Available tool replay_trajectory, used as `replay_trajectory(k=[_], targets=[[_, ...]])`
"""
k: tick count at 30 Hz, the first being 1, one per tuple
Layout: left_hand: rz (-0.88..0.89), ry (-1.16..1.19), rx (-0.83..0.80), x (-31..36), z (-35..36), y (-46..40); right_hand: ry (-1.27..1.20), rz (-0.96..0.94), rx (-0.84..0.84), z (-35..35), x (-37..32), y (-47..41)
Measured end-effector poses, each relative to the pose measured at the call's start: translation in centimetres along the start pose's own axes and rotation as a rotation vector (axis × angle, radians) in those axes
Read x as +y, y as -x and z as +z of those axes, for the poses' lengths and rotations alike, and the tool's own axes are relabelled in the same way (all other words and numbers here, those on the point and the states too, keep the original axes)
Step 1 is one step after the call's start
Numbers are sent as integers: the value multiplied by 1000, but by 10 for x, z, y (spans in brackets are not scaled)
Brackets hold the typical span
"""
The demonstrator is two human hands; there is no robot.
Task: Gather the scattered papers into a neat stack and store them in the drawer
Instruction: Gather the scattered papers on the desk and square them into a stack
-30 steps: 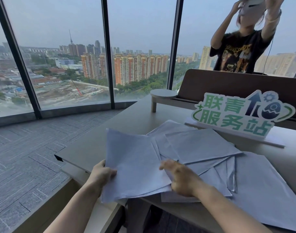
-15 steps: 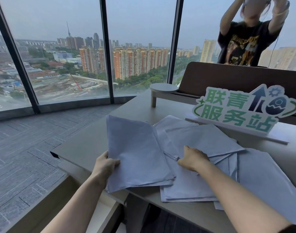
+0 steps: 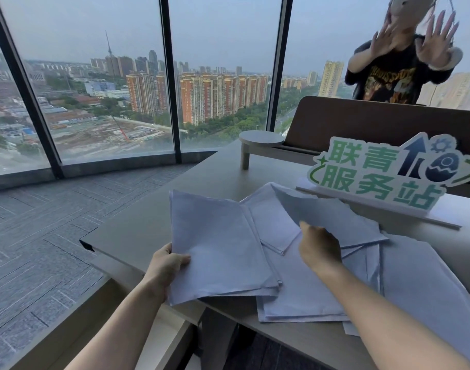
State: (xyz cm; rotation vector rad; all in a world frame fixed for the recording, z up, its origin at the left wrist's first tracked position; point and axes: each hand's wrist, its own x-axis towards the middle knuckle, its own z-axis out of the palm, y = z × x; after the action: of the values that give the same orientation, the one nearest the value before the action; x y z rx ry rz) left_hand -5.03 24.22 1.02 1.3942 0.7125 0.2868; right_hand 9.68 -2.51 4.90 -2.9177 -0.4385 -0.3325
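Several pale blue-white papers lie overlapping on the grey desk (image 3: 137,231). My left hand (image 3: 165,265) grips the left edge of a small gathered stack (image 3: 220,249), thumb on top, holding it tilted over the desk's near edge. My right hand (image 3: 319,247) pinches the near corner of one top sheet (image 3: 332,217), which is lifted off the pile. More loose sheets (image 3: 415,284) spread out to the right under my right forearm. No drawer shows in this view.
A green and white sign (image 3: 383,172) on a white base stands behind the papers. A small round stand (image 3: 260,140) and a brown panel (image 3: 375,124) sit further back. A person (image 3: 399,73) stands behind the panel. Windows and carpet lie left.
My right hand has moved from the stack to the top sheet in the middle, taken its corner and lifted it. My left hand keeps its hold on the stack.
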Motion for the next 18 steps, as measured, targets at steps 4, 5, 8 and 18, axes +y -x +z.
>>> replay_trajectory(k=[4,5,8,18], targets=[[-24,41,-30,3,0,2,-128,-126,139,-9,-11,7],[-28,48,-41,4,-1,2,-157,-171,157,-11,-15,9],[-46,55,-67,6,-3,3,-210,-328,200,-11,-28,18],[-108,125,52,3,-20,2,-313,-758,96,27,-37,51]])
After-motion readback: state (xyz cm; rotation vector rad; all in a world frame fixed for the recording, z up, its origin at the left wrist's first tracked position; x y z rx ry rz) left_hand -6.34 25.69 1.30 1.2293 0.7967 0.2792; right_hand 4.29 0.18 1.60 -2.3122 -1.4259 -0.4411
